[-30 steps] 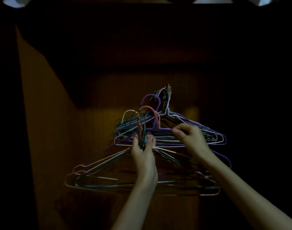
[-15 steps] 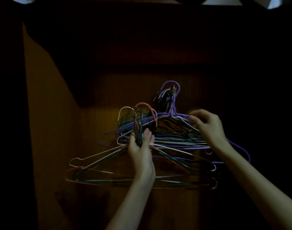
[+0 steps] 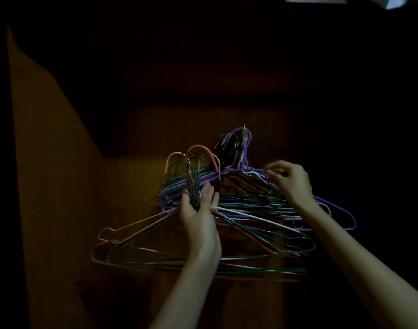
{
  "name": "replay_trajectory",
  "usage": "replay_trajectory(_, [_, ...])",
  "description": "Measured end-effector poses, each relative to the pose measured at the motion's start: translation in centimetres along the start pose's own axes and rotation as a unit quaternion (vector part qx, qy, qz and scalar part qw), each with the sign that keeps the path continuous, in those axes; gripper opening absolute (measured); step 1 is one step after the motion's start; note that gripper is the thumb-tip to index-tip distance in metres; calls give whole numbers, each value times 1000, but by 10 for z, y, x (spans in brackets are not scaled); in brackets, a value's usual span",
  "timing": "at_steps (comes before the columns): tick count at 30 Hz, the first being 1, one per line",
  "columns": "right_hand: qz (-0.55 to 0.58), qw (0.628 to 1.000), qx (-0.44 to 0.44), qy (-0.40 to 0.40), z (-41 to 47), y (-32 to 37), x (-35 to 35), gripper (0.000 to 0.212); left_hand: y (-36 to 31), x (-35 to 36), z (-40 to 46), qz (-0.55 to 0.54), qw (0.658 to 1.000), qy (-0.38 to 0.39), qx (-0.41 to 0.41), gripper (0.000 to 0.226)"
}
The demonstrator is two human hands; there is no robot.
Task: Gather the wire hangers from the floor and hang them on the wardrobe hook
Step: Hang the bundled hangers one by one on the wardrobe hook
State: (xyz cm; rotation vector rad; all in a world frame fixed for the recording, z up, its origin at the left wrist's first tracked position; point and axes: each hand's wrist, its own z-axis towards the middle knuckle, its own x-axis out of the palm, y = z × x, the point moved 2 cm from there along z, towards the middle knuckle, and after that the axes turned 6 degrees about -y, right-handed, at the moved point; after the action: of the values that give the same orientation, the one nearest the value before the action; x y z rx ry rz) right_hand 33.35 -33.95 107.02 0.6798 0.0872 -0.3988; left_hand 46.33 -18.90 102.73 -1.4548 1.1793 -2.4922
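In the head view, inside the dim wardrobe [image 3: 60,186], the left hand [image 3: 198,214] grips a bunch of hangers [image 3: 203,260] by their necks, while the right hand [image 3: 290,179] pinches the shoulder of a purple hanger [image 3: 341,214] whose top loops over the hook [image 3: 244,132] among others hung there.

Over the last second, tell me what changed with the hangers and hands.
The right hand carried the purple hanger up and set its hook over the wardrobe hook, onto the hangers already there; it now holds that hanger's shoulder. The left hand still grips the bundle by its necks, hooks up, below and left of the wardrobe hook.
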Motion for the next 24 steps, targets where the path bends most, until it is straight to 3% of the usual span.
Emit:
replay_trajectory(15, [-40, 998, -49, 10, 6, -9, 18, 7, 17, 15, 16, -1, 1000, 0, 23, 55])
replay_trajectory(24, [-91, 994, -67, -10, 2, -5, 11, 16, 24, 20, 14, 2, 1000, -2, 21, 52])
